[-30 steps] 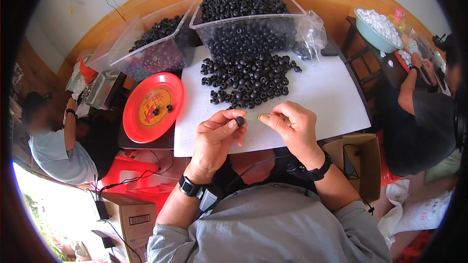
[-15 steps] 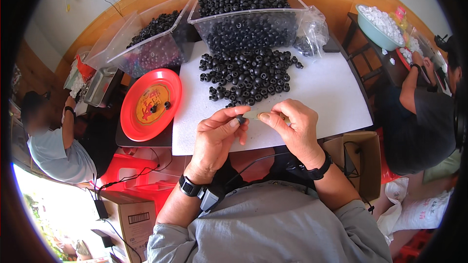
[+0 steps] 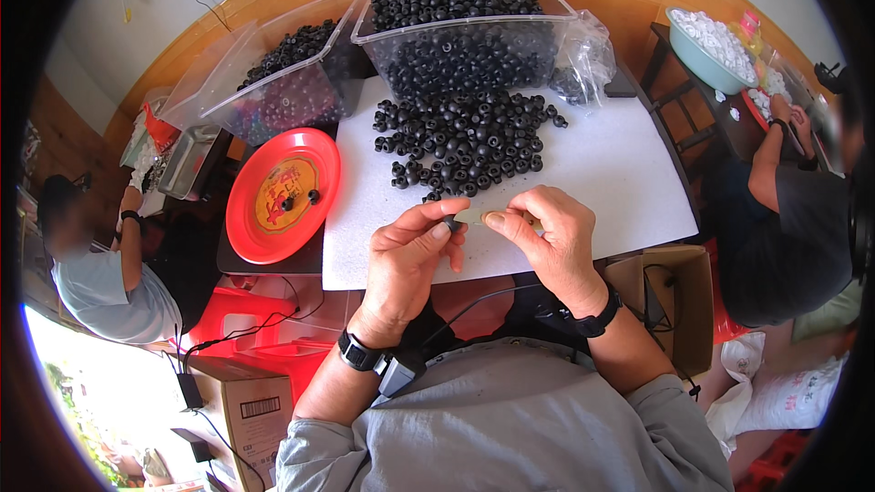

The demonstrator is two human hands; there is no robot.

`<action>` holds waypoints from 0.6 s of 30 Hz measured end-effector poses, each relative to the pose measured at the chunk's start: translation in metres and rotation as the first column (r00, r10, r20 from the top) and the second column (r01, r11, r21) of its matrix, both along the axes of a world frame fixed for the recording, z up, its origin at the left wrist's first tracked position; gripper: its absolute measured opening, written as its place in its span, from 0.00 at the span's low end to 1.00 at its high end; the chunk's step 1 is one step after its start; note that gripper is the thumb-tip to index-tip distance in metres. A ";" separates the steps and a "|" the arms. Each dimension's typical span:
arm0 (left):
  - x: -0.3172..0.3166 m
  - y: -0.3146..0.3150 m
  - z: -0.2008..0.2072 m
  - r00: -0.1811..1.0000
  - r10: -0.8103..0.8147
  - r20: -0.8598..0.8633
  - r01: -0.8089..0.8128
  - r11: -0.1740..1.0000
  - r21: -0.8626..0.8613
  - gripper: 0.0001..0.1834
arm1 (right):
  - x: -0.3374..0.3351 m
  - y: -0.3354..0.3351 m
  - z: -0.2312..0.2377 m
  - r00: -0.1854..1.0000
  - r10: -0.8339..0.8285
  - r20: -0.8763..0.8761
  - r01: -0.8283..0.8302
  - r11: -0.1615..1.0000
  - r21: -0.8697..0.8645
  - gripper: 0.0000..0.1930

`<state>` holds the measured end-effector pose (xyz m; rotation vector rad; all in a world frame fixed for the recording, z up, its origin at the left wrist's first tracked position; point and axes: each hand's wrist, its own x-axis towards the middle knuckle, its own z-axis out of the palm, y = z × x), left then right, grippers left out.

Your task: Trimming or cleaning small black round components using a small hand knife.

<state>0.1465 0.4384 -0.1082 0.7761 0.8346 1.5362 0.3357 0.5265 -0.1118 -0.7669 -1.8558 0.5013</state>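
Observation:
Between the thumb and fingers of my left hand (image 3: 402, 260) is a small black ball-shaped part (image 3: 450, 222). My right hand (image 3: 556, 239) pinches a short, flat, pale blade (image 3: 470, 216), its tip touching or nearly touching the part; the handle is mostly hidden by my fingers. Just beyond my hands, a loose pile of black round parts with holes (image 3: 474, 141) lies on a white foam sheet (image 3: 602, 182). To the left, a red plate (image 3: 241, 239) holds a few of the same parts.
Two clear plastic bins stand at the back, a large one (image 3: 463, 35) and a smaller one (image 3: 273, 96), both with black parts. A clear bag (image 3: 583, 55) sits beside the large bin. Co-workers (image 3: 118, 278) sit at either side. An open cardboard box (image 3: 697, 310) stands at lower right.
My left hand and wrist have shifted very slightly to the right, with the black part. My right hand keeps the blade at almost the same place.

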 end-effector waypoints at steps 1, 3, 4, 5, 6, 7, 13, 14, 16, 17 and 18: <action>0.001 0.000 0.000 1.000 0.001 0.000 -0.001 1.000 0.000 0.15 | 0.000 0.000 -0.001 1.000 0.000 0.002 0.000 1.000 0.007 0.17; 0.003 0.001 -0.001 0.999 0.039 -0.014 -0.040 0.999 -0.011 0.15 | 0.000 0.001 -0.001 1.000 -0.003 0.010 0.002 1.000 0.020 0.17; 0.003 0.002 -0.001 0.999 0.039 -0.014 -0.039 0.999 -0.012 0.15 | 0.001 0.002 -0.002 1.000 -0.007 0.018 0.006 0.999 0.032 0.17; 0.003 0.002 -0.001 0.999 0.037 -0.006 -0.037 0.999 -0.018 0.15 | 0.001 0.002 -0.002 1.000 -0.007 0.018 0.007 0.999 0.031 0.17; 0.003 0.003 0.000 0.999 0.034 0.001 -0.034 0.999 -0.024 0.14 | 0.001 0.003 -0.002 1.000 -0.002 0.016 0.001 0.999 0.040 0.17; 0.003 0.003 -0.001 0.999 0.035 0.001 -0.035 0.999 -0.025 0.14 | 0.001 0.004 -0.002 1.000 0.006 0.014 -0.006 0.999 0.049 0.16; 0.003 0.005 -0.003 0.999 0.020 0.025 -0.019 1.000 -0.020 0.13 | 0.004 0.006 0.001 0.998 0.044 0.051 -0.049 0.993 0.104 0.16; 0.004 0.005 -0.001 0.999 0.023 0.032 -0.023 1.000 -0.019 0.13 | 0.005 0.006 0.000 0.998 0.044 0.051 -0.049 0.994 0.103 0.16; 0.005 0.006 -0.001 0.999 0.027 0.038 -0.026 0.999 -0.019 0.13 | 0.007 0.006 -0.001 0.992 0.108 0.067 -0.118 0.979 0.168 0.16; 0.005 0.005 -0.002 0.999 0.018 0.043 -0.017 1.000 -0.016 0.13 | 0.008 0.004 -0.002 0.992 0.108 0.066 -0.118 0.979 0.168 0.16; 0.005 0.005 -0.002 0.999 0.009 0.047 -0.008 1.000 -0.013 0.13 | 0.008 0.003 -0.003 0.994 0.105 -0.043 -0.102 0.992 0.068 0.16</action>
